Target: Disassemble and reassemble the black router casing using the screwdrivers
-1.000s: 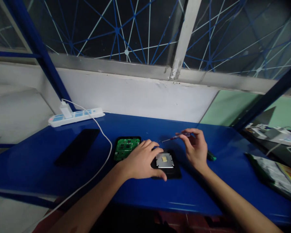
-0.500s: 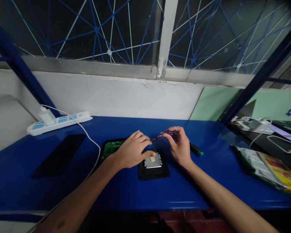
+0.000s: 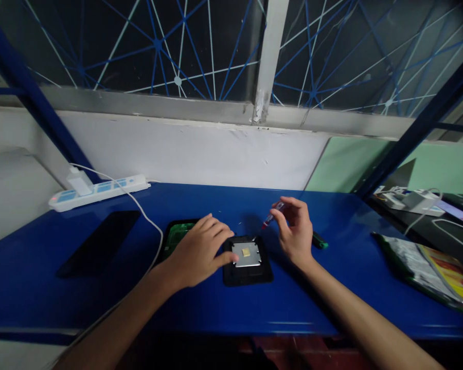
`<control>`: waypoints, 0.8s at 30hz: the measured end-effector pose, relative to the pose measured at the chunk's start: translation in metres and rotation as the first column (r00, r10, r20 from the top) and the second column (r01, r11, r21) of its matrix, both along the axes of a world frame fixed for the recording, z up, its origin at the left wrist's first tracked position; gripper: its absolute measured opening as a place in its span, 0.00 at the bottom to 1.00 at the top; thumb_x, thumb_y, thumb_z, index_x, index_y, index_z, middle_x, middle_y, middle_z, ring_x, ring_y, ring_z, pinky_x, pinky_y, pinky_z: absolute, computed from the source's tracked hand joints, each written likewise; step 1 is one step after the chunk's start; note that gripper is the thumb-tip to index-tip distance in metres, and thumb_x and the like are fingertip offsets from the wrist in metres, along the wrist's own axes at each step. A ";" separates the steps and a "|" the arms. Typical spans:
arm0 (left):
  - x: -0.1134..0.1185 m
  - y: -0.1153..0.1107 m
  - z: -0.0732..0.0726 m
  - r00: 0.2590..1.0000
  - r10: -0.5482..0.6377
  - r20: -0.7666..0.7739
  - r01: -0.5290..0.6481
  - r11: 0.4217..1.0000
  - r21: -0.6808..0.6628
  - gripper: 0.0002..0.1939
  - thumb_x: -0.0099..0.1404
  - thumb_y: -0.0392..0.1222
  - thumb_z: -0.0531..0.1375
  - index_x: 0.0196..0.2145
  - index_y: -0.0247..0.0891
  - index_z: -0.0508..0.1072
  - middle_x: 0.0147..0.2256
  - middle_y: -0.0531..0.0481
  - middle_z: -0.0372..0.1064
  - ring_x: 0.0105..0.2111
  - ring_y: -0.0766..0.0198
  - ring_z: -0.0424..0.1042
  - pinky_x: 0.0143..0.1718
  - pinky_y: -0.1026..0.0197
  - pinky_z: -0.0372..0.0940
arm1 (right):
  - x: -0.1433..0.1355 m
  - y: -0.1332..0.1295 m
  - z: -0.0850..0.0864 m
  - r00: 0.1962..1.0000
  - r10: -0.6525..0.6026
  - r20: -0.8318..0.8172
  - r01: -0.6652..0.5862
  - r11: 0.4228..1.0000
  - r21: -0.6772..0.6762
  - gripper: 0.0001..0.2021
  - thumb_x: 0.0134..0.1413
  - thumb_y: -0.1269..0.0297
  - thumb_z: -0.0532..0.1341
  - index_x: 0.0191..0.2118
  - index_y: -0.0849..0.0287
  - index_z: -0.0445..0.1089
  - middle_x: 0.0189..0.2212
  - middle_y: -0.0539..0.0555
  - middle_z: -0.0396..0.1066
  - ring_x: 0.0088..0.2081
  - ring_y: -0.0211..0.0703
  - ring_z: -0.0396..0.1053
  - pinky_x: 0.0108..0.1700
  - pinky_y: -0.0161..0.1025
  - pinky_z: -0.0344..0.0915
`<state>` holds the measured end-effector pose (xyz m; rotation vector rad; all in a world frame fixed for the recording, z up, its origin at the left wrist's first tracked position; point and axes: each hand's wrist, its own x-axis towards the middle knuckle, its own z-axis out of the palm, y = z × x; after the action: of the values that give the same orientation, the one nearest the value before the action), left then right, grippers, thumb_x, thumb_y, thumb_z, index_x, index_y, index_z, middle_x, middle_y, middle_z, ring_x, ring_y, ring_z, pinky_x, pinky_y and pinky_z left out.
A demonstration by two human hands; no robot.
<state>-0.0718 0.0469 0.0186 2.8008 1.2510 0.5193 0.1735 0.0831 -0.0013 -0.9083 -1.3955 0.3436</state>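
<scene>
My right hand pinches a small screwdriver by its clear, reddish-purple handle, with the tip pointing down and left above the table. My left hand is open, its fingers loosely stretched and its thumb at the left edge of a black square device part. On that part lies a silver metal plate with a small yellowish pad at its middle. Behind my left hand, partly covered by it, is a black case with a green circuit board.
A green-and-black tool lies beside my right hand, partly hidden. To the left are a dark flat panel, a white cable and a power strip. A snack bag lies at the right of the blue table.
My right hand has drawn the screwdriver up and right, away from my left fingers. My left hand has shifted slightly left and down, uncovering more of the silver plate.
</scene>
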 end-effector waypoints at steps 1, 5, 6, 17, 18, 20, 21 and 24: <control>0.000 -0.008 -0.004 1.000 0.009 -0.006 -0.009 1.000 -0.006 0.33 0.71 0.68 0.49 0.56 0.38 0.70 0.53 0.44 0.72 0.56 0.51 0.67 0.67 0.41 0.47 | -0.001 -0.001 0.000 1.000 -0.006 0.021 0.005 1.000 0.018 0.14 0.58 0.63 0.65 0.50 0.52 0.66 0.37 0.50 0.73 0.36 0.40 0.75 0.40 0.41 0.74; 0.004 -0.030 -0.023 0.998 0.049 -0.050 -0.047 0.998 0.036 0.46 0.61 0.76 0.54 0.62 0.35 0.64 0.63 0.36 0.61 0.64 0.40 0.58 0.66 0.37 0.49 | -0.011 -0.002 0.003 0.993 -0.029 0.118 0.015 0.993 0.116 0.13 0.59 0.66 0.64 0.49 0.53 0.67 0.37 0.50 0.71 0.34 0.38 0.73 0.38 0.40 0.73; 0.004 -0.032 -0.026 0.997 0.063 -0.053 -0.061 0.997 0.047 0.47 0.60 0.76 0.55 0.62 0.34 0.64 0.64 0.35 0.59 0.65 0.39 0.56 0.67 0.37 0.49 | -0.015 -0.003 0.005 0.989 -0.016 0.149 -0.004 0.991 0.137 0.13 0.60 0.67 0.64 0.49 0.53 0.67 0.36 0.50 0.71 0.33 0.38 0.73 0.37 0.40 0.73; 0.005 -0.035 -0.028 0.999 0.042 -0.020 -0.042 0.999 0.019 0.37 0.59 0.74 0.59 0.50 0.38 0.73 0.63 0.35 0.62 0.64 0.39 0.58 0.68 0.38 0.46 | -0.058 -0.011 0.009 0.966 0.091 0.243 -0.145 0.966 0.214 0.12 0.62 0.70 0.61 0.50 0.53 0.66 0.35 0.50 0.68 0.32 0.38 0.69 0.35 0.41 0.71; 0.004 -0.035 -0.028 0.999 0.038 -0.021 -0.037 0.999 0.013 0.37 0.59 0.73 0.59 0.49 0.38 0.73 0.63 0.34 0.61 0.64 0.38 0.58 0.68 0.38 0.47 | -0.058 -0.011 0.007 0.966 0.095 0.241 -0.147 0.967 0.209 0.12 0.62 0.70 0.62 0.50 0.53 0.66 0.35 0.50 0.68 0.33 0.39 0.70 0.36 0.41 0.71; 0.004 -0.035 -0.028 0.999 0.035 -0.030 -0.035 0.999 0.004 0.35 0.60 0.72 0.59 0.48 0.38 0.73 0.63 0.33 0.61 0.64 0.37 0.58 0.67 0.37 0.48 | -0.057 -0.012 0.005 0.968 0.106 0.229 -0.152 0.969 0.194 0.12 0.62 0.70 0.61 0.50 0.52 0.66 0.36 0.51 0.67 0.34 0.39 0.70 0.36 0.41 0.71; 0.004 -0.035 -0.028 0.999 0.036 -0.035 -0.036 0.999 0.004 0.33 0.61 0.71 0.59 0.48 0.38 0.73 0.63 0.33 0.61 0.64 0.37 0.58 0.66 0.36 0.49 | -0.057 -0.012 0.005 0.967 0.116 0.226 -0.159 0.970 0.183 0.12 0.62 0.70 0.61 0.50 0.52 0.66 0.36 0.50 0.67 0.33 0.39 0.70 0.36 0.41 0.71; 0.004 -0.036 -0.029 0.998 0.042 -0.040 -0.042 0.999 0.020 0.29 0.63 0.68 0.59 0.47 0.39 0.73 0.62 0.34 0.62 0.64 0.38 0.58 0.66 0.36 0.49 | -0.057 -0.013 0.004 0.960 0.154 0.233 -0.192 0.970 0.149 0.13 0.63 0.70 0.61 0.51 0.52 0.66 0.37 0.50 0.67 0.29 0.36 0.69 0.35 0.40 0.71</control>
<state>-0.0677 0.0114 -0.0105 2.8202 1.3222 0.4817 0.1166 0.0703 0.0029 -0.6997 -1.6888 0.2560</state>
